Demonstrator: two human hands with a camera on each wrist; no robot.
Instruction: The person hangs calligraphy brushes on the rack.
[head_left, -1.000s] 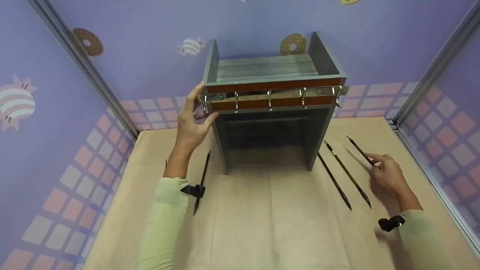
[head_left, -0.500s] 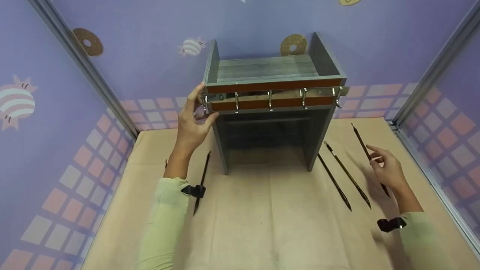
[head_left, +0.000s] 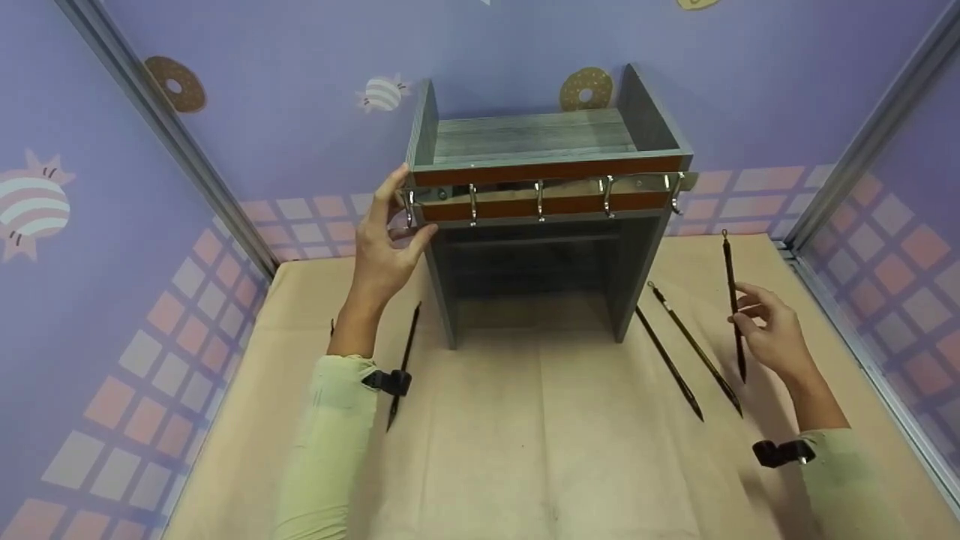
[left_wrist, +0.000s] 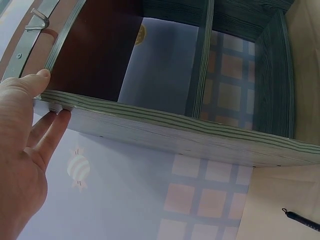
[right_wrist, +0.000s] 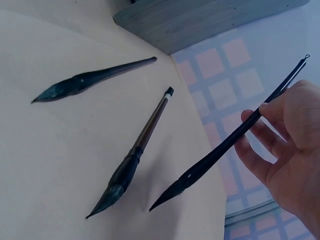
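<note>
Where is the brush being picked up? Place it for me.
In the head view the held calligraphy brush is pinched in the right hand, lifted off the table, right of the wooden rack and the two brushes on the table.

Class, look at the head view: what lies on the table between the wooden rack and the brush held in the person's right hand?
Two brushes lie there side by side on the table, between the rack and the held brush; the right wrist view shows them too.

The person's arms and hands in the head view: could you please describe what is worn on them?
Both arms wear long, pale yellow-green sleeves that end at the wrists. A small black device on a strap sits at the left wrist, and a matching black one at the right wrist. The left hand and right hand are bare: no gloves, and no rings or watch can be made out.
</note>
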